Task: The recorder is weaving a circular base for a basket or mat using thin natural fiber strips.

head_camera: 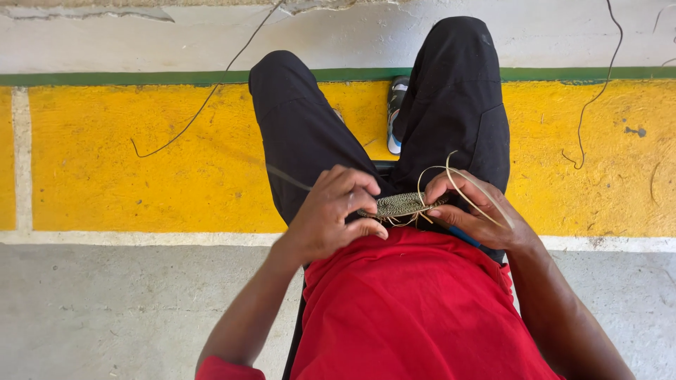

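Head view is showing the left hand (pixel 329 214) pinching the small flat woven piece (pixel 401 205) over the lap, while the right hand (pixel 470 207) is gripping its other end; pale loose strands (pixel 461 184) are curling upward.

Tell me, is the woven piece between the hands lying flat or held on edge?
Roughly flat: the woven piece shows its broad patterned face upward, pinched between the left hand and right hand.
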